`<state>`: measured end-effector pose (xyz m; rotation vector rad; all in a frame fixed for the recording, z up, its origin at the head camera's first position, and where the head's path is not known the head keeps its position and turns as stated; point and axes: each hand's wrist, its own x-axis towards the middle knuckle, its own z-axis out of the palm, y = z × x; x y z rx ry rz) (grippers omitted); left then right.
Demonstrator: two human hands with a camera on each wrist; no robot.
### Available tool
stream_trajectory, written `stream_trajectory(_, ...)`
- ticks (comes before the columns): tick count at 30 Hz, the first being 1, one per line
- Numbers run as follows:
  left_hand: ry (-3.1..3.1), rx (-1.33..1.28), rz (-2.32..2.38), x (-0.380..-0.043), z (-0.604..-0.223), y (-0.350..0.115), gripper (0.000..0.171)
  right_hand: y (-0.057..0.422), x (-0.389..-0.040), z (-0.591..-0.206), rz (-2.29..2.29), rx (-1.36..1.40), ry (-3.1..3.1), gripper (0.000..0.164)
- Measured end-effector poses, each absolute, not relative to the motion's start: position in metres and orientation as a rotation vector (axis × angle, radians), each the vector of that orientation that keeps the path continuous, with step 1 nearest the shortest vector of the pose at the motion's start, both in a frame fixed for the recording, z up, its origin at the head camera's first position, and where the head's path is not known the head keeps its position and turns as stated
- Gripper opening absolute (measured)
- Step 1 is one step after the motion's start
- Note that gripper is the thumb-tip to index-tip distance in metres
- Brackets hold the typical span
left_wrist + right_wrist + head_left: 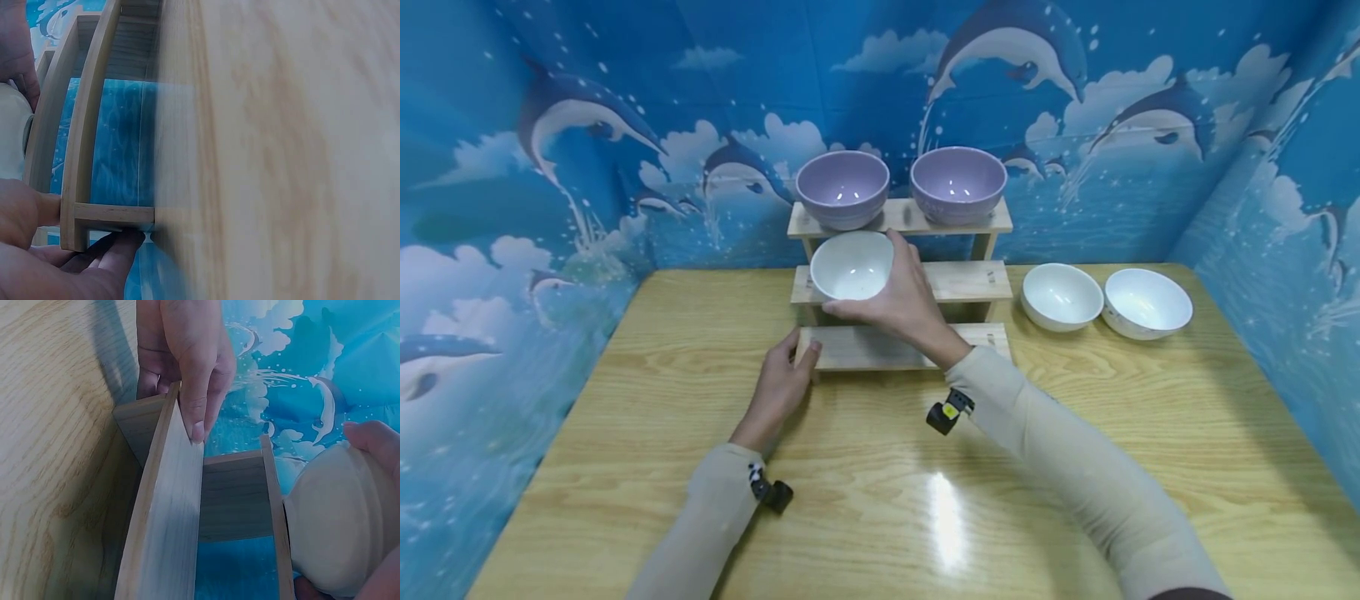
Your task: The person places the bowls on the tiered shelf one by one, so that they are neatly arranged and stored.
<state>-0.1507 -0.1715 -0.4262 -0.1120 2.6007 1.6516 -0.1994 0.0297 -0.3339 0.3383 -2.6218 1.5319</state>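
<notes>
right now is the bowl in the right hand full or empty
Empty: the head view looks into the white bowl, held by the right hand, and shows only its bare inside.

Backdrop (850, 83): blue dolphin print | table (857, 517): yellowish wood grain | glare (947, 521): white, tabletop

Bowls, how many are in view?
5: left purple bowl and right purple bowl on the top shelf, a white bowl held by the right hand at the middle shelf, a second white bowl and a third white bowl on the table to the right.
</notes>
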Motion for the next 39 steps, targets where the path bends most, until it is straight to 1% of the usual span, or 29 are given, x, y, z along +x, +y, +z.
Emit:
stream_trajectory(11,2.592,-0.127,1.642,-0.151,-0.427,-0.172,0.060,0.034,-0.198,-0.335,1.525,0.351,-2.613,0.132)
stream_trajectory(19,2.578,-0.113,1.638,-0.151,-0.427,-0.173,0.059,0.042,-0.191,-0.333,1.530,0.386,-2.597,0.129)
stream_trajectory(28,2.580,-0.133,1.647,-0.150,-0.427,-0.171,0.056,0.059,-0.177,-0.328,1.459,0.404,-2.646,0.131)
stream_trajectory(35,2.598,-0.134,1.630,-0.151,-0.428,-0.171,0.057,0.074,-0.163,-0.325,1.481,0.385,-2.658,0.129)
stream_trajectory(39,2.582,-0.133,1.628,-0.151,-0.428,-0.171,0.058,0.084,-0.157,-0.322,1.490,0.382,-2.647,0.124)
